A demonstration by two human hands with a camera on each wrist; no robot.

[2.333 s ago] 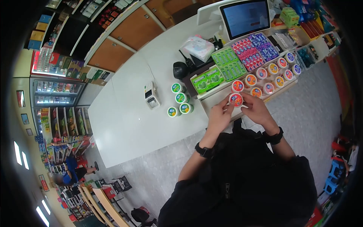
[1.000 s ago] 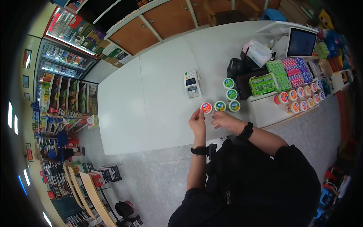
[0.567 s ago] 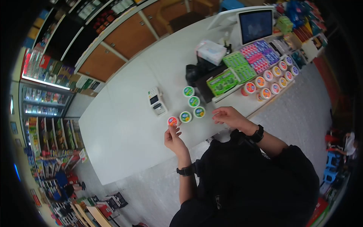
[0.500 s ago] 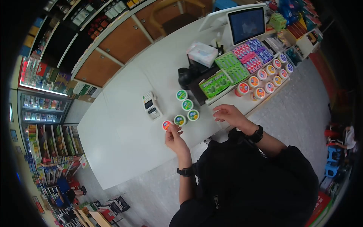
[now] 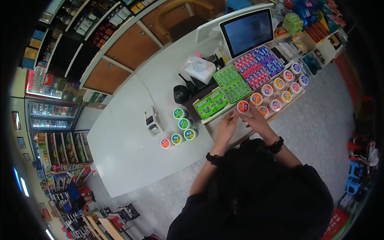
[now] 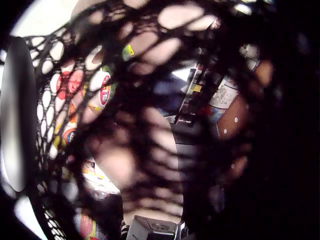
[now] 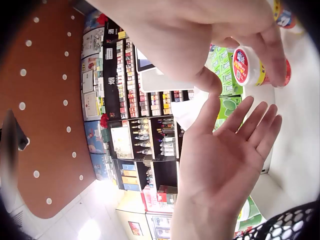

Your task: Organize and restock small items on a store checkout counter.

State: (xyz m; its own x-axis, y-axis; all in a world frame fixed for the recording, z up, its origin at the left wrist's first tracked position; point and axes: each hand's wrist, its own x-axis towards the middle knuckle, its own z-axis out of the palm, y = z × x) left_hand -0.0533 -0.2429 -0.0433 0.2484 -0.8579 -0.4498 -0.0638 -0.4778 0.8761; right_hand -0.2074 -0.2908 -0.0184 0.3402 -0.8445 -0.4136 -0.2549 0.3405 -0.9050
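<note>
In the head view, a red-lidded chewing gum tub stands at the near end of the rows on the shelf. My left hand is just in front of it, fingers extended; the right wrist view shows its palm open. My right hand reaches from the other side. In the right wrist view its fingers lie along the tub's side, with the thumb apart from the tub. Several green-lidded gum tubs stand on the counter, a red-lidded one at their left end. Dark mesh covers much of the left wrist view.
More gum tubs line the shelf beyond my right hand. Behind them lie green gum boxes and pink packs. A card terminal, a black scanner and a screen stand on the white counter.
A red-lidded gum tub has gone from the shelf to the end of the green ones on the counter, and my left hand let go of it. Both hands are back at the shelf.
</note>
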